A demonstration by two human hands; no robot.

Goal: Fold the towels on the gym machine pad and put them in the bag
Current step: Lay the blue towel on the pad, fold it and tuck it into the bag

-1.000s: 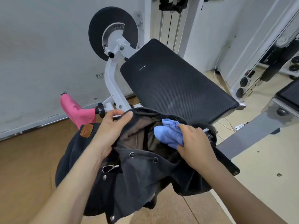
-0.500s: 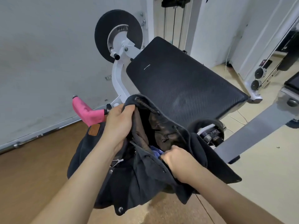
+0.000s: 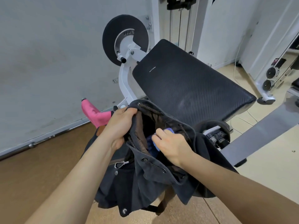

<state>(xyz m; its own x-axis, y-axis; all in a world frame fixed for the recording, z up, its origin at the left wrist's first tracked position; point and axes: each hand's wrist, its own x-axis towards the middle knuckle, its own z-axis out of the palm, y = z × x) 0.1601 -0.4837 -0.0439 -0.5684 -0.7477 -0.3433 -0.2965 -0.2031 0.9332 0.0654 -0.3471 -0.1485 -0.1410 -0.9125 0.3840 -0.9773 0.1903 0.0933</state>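
Observation:
A dark grey drawstring bag (image 3: pixel 145 180) hangs open in front of the black gym machine pad (image 3: pixel 186 88). My left hand (image 3: pixel 119 125) grips the bag's left rim and holds the mouth open. My right hand (image 3: pixel 169 146) is inside the mouth, its fingers on a folded blue towel (image 3: pixel 169 130) that sits mostly down in the bag; only small blue patches show around the hand. The pad's top surface is bare.
A white machine frame with a black round disc (image 3: pixel 124 39) stands behind the bag. A pink padded handle (image 3: pixel 95 115) sticks out at the left by the wall. A grey metal beam (image 3: pixel 258 139) runs to the right. Cables lie on the floor.
My right hand pushed the blue towel from the bag's mouth down inside, then rose slightly with the towel showing again. The left hand kept its grip on the rim.

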